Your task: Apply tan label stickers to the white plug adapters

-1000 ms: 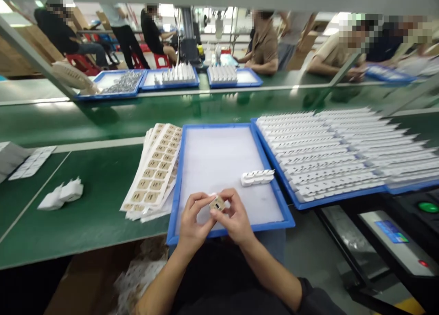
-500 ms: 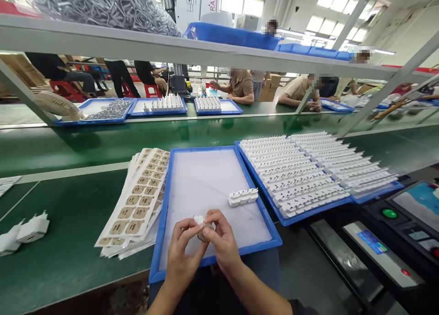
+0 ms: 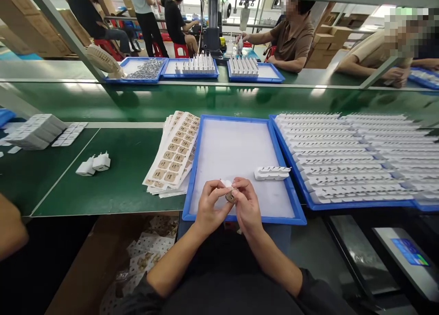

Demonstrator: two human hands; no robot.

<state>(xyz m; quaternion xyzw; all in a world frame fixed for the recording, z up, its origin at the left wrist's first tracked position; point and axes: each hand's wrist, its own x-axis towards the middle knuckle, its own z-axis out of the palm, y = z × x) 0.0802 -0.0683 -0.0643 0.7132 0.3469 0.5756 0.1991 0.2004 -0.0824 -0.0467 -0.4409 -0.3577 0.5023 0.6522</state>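
Note:
My left hand point(image 3: 211, 207) and my right hand point(image 3: 247, 206) meet over the near edge of a blue tray point(image 3: 197, 164) with a white liner. Together they pinch a small white plug part point(image 3: 229, 190) with a tan sticker on its face. A short row of the same white parts point(image 3: 272, 172) lies on the liner just right of my hands. A fanned stack of sticker sheets point(image 3: 174, 152) with tan labels lies on the green bench left of the tray.
A second blue tray point(image 3: 350, 157) at the right holds several rows of white parts. Two white plugs point(image 3: 93, 164) and stacked white pieces point(image 3: 36, 131) lie at the left. A machine panel point(image 3: 409, 253) is at lower right. People sit across the green conveyor point(image 3: 206, 102) behind more trays.
The camera view has tipped down and shifted; my hands stay together on the small part, turning it slightly. Another person's arm shows at the left edge.

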